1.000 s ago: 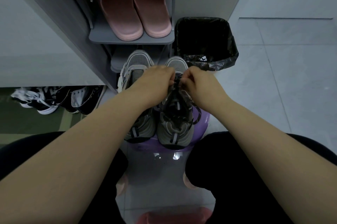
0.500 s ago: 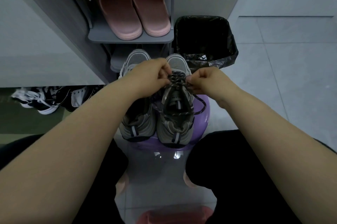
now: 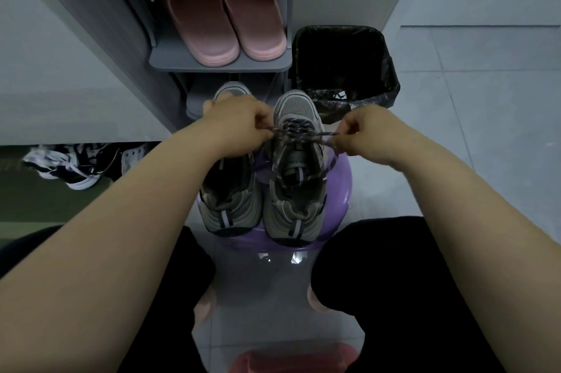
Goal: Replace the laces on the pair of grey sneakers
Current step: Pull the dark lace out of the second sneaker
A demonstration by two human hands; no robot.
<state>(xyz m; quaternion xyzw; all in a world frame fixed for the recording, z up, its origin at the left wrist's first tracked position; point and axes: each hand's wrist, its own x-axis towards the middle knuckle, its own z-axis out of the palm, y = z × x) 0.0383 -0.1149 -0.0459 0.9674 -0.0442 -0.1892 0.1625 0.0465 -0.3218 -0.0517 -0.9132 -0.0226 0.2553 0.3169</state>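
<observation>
While pair of grey mesh sneakers (image 3: 293, 190) is sitting toes-away on round purple plastic stool (image 3: 341, 187): left hand (image 3: 236, 126), right hand (image 3: 368, 133) each pinching one end of dark speckled cord lace (image 3: 299, 138), stretching it taut across laced shoe's eyelets. Best, by judgement: drawing both ends evenly outward.

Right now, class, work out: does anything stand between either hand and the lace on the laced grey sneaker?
Nothing visible does. The left hand and the right hand each pinch the lace, which is pulled taut across the laced sneaker on the purple stool.
</observation>
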